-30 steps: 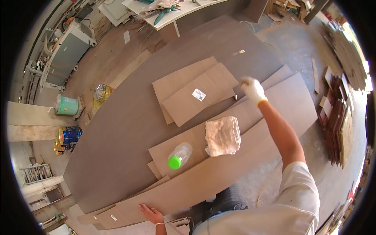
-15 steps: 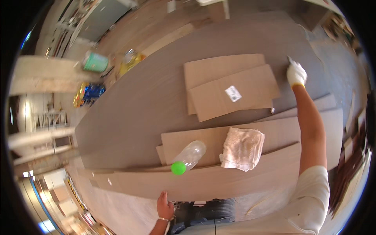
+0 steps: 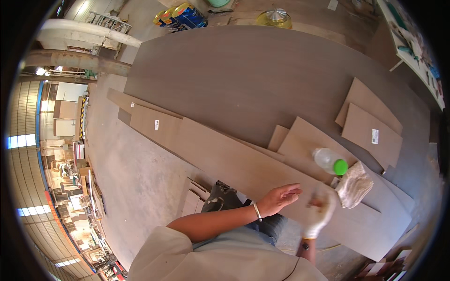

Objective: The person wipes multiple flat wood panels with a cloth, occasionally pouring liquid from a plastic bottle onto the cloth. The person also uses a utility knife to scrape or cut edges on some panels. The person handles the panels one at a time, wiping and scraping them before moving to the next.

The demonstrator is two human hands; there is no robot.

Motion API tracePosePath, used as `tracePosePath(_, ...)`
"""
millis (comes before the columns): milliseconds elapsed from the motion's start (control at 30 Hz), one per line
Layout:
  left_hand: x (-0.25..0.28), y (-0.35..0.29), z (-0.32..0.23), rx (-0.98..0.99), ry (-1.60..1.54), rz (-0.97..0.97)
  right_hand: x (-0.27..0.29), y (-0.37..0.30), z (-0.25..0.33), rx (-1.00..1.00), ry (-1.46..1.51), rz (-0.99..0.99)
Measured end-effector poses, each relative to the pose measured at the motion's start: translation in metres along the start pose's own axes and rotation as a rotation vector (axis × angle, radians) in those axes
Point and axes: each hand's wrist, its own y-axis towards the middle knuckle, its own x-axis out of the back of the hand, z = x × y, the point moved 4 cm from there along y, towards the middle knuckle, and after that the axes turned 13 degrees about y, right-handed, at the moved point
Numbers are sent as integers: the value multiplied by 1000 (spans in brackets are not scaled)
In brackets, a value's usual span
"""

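Observation:
My left hand (image 3: 280,198), bare with a light band at the wrist, hovers over the near edge of a long brown panel (image 3: 225,154). Its fingers stretch to the right and hold nothing visible. Close beside it is my right hand (image 3: 321,210) in a white glove. Motion smears its fingers, so I cannot make out whether anything is in them. Just beyond the glove, a clear plastic bottle (image 3: 324,159) with a green cap lies on its side on a panel. A folded pale cloth (image 3: 354,186) lies against its cap end.
Two smaller labelled boards (image 3: 372,136) overlap at the right on a big grey-brown sheet (image 3: 225,70). Beyond the far edge stand blue and gold cans (image 3: 190,16) and a yellow container (image 3: 274,19). A cluttered white bench (image 3: 417,56) is at the far right, a pipe (image 3: 79,61) at the left.
The view has swung left. My right hand has come back from the far part of the sheet to the near edge, and my left hand has risen towards it over the long panel.

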Motion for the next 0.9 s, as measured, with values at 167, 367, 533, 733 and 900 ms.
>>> tracePosePath(167,134,-27,10,37,167,-93,-182,-72,-49,-148,-29,226)
tracePosePath(367,419,-51,-14,66,445,-381,-343,-51,-62,545,-943,308)
tracePosePath(533,568,-12,-36,-107,679,-421,-471,-58,-91,586,-1154,518)
tracePosePath(733,597,21,-45,-277,847,-213,-497,-63,-123,545,-1297,496)
tracePosePath(900,574,55,-60,-328,1164,-2,-497,-63,-128,513,-1332,478)
